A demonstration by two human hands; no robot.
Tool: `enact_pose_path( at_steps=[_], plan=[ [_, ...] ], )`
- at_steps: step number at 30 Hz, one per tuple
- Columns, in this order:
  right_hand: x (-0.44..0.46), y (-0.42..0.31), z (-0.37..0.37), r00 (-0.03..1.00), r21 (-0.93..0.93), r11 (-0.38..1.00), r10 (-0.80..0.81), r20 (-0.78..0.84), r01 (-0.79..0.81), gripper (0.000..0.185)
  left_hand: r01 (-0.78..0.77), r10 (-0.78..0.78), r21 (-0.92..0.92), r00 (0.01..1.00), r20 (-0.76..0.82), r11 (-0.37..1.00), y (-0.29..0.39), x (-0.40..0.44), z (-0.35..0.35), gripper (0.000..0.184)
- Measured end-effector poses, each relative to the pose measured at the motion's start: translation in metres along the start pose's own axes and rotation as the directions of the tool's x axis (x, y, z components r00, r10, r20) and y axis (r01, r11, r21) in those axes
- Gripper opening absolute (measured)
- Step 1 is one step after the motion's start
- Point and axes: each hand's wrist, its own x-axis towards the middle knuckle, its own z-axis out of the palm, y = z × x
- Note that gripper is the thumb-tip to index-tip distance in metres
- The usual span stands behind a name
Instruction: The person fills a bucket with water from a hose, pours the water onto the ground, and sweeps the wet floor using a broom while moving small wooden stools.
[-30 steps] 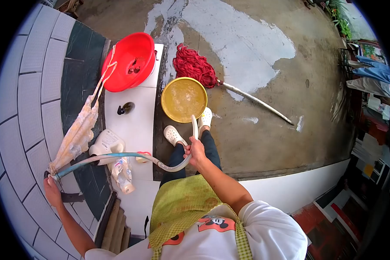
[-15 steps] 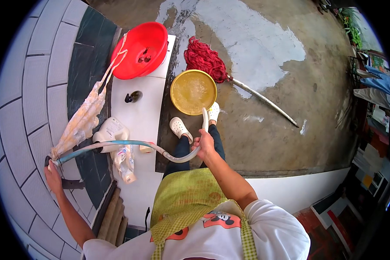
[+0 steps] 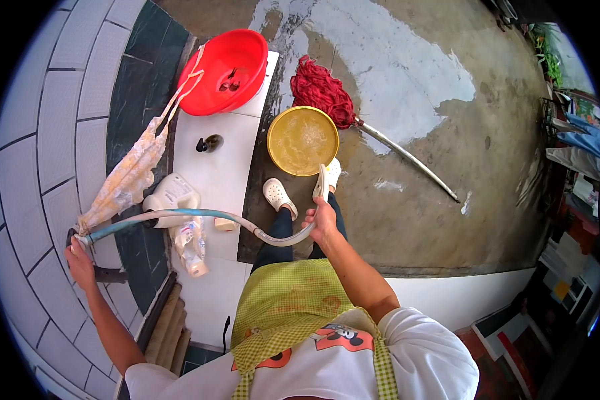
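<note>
A hose (image 3: 210, 215), blue in places and clear in others, runs from a tap (image 3: 73, 235) on the tiled wall to my right hand. My left hand (image 3: 81, 265) is closed at the tap, beside the hose's end; the fingers partly hide it. My right hand (image 3: 322, 220) is wrapped round the hose near its free end, which points to the rim of a yellow basin (image 3: 303, 141). Bubbly or rippled water lies in the basin, on the floor just beyond my white clogs (image 3: 278, 198). A patterned cloth (image 3: 130, 163) with straps hangs by the tap.
A red basin (image 3: 207, 100) with small dark things inside stands on the white ledge (image 3: 220, 147). Along the ledge are a dark pump bottle (image 3: 210, 143), a white jug (image 3: 173, 199) and a plastic packet (image 3: 190, 247). A red mop (image 3: 323, 93) lies beyond the yellow basin.
The whole view has shifted slightly, with the ledge and basins a little further right. Both hands keep their hold at the tap and on the hose.
</note>
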Motion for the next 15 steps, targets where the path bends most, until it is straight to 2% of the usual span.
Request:
enact_pose_path(
  at_steps=[2, 3, 5, 8, 9, 11, 15],
  plan=[
    [0.001, 0.000, -0.001, 1.000, -0.006, 1.000, -0.005, 0.018, 0.005, 0.017, -0.145, 0.146, -0.040, 0.989, 0.003, 0.989, -0.024, 0.016, 0.010, 0.049],
    [0.001, 0.000, -0.001, 1.000, -0.008, 1.000, -0.003, 0.019, 0.004, 0.017, -0.144, 0.144, -0.038, 0.990, 0.002, 0.989, -0.022, 0.012, 0.008, 0.049],
    [0.001, 0.000, -0.001, 1.000, 0.008, 1.000, -0.005, -0.004, 0.005, 0.018, -0.300, 0.297, -0.042, 0.953, -0.062, 0.953, -0.016, 0.003, 0.004, 0.049],
    [0.003, 0.001, -0.002, 1.000, 0.002, 1.000, -0.005, 0.000, 0.005, 0.017, -0.331, 0.317, -0.120, 0.941, -0.119, 0.936, -0.014, -0.002, 0.004, 0.048],
    [0.002, 0.000, -0.001, 1.000, 0.003, 1.000, -0.005, 0.001, 0.005, 0.017, -0.331, 0.318, -0.119, 0.941, -0.120, 0.936, -0.010, -0.001, 0.002, 0.048],
    [0.000, -0.001, 0.001, 1.000, -0.012, 1.000, -0.008, 0.008, 0.009, 0.016, -0.071, 0.070, -0.083, 0.997, -0.016, 0.994, 0.000, 0.001, -0.002, 0.044],
    [0.000, -0.001, 0.000, 0.999, -0.021, 1.000, -0.020, 0.050, 0.021, 0.014, -0.153, 0.163, -0.150, 0.985, 0.053, 0.977, -0.012, 0.013, 0.001, 0.043]
  ],
)
